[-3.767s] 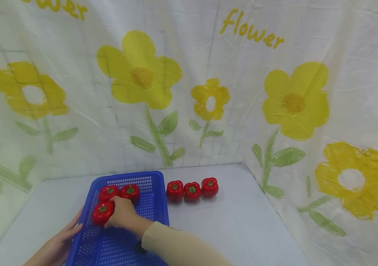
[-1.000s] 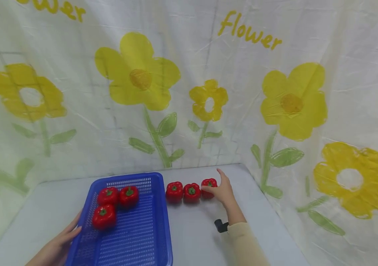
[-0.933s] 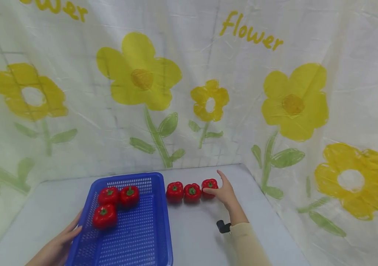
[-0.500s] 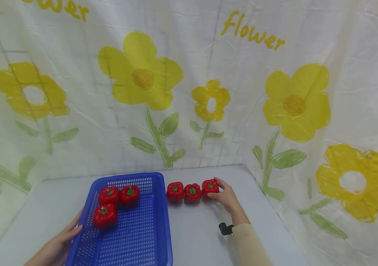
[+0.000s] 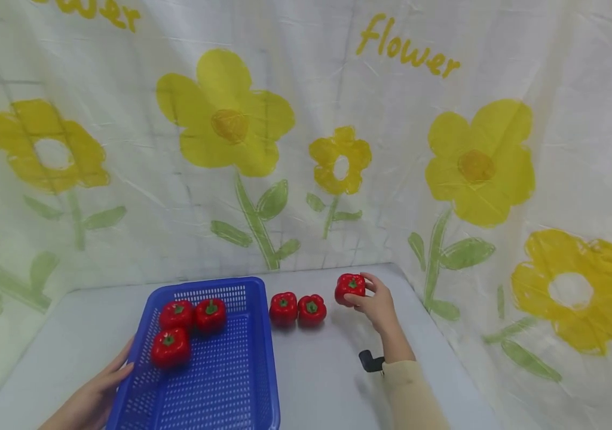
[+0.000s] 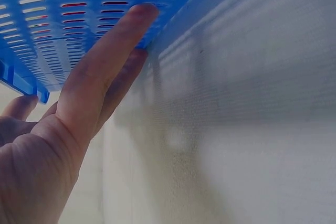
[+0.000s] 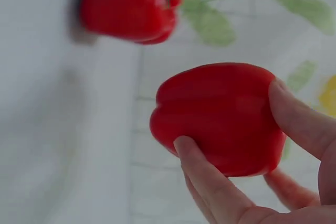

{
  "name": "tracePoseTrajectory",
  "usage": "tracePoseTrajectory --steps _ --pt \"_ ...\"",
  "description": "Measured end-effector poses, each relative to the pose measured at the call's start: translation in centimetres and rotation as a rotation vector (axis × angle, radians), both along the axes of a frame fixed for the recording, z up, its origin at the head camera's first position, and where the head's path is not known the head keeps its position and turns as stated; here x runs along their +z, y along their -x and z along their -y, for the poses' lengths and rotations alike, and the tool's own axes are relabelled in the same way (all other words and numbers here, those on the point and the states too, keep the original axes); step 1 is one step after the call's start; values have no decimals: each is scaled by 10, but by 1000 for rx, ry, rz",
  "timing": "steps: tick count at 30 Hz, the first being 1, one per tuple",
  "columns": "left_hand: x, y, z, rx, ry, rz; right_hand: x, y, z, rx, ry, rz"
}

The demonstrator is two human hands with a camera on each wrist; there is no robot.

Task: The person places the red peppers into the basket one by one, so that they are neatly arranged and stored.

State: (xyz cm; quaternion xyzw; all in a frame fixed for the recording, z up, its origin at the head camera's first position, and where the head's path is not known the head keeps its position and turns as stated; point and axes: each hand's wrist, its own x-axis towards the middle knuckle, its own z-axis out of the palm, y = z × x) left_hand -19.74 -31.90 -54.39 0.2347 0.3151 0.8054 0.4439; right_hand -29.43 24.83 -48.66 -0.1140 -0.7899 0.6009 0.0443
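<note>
Above the surface (image 5: 317,382), near its far right corner | right fingers (image 7: 207,174) pinched the red pepper (image 5: 348,290) | left hand (image 5: 97,391) held the left edge of the blue basket (image 5: 265,334) | pepper had risen since earlier

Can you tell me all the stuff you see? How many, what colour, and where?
Table: 1, white, low in the head view
Basket: 1, blue, left side
Peppers: 3, red with green stems, inside the basket
Peppers: 2, red with green stems, side by side, just right of the basket
Held pepper: 1, red with a green stem, above the table
Sheet: whitish, behind the table
Flowers: 5, yellow, drawn on the sheet
Words: 2, yellow, up high, one cut off
Black thing: 1, by the right wrist
Sleeve: 1, beige, right arm
Left hand: 1, touching the basket's left side
Right hand: 1, holding a pepper
</note>
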Motion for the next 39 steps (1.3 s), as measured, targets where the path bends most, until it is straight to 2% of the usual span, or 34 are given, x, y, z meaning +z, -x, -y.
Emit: tracePoseTrajectory --steps 4,9,13,17,21,28,35,39 --pt "1 -1 0 -8 -4 16 28 -5 12 30 29 -49" --pt "2 0 -1 0 11 24 59 -20 41 111 50 -89" --pt "3 0 0 7 19 9 73 -32 69 199 50 -101" --pt "3 0 1 32 22 -5 80 -39 100 284 5 -115" --pt "2 0 1 24 17 5 79 -41 133 357 -43 -120" --pt "0 -2 1 37 -9 -4 62 -41 194 420 -131 -24" --pt "1 0 5 74 63 25 41 -38 244 409 -418 14" --pt "0 -1 5 74 65 35 28 -33 263 417 -491 49"
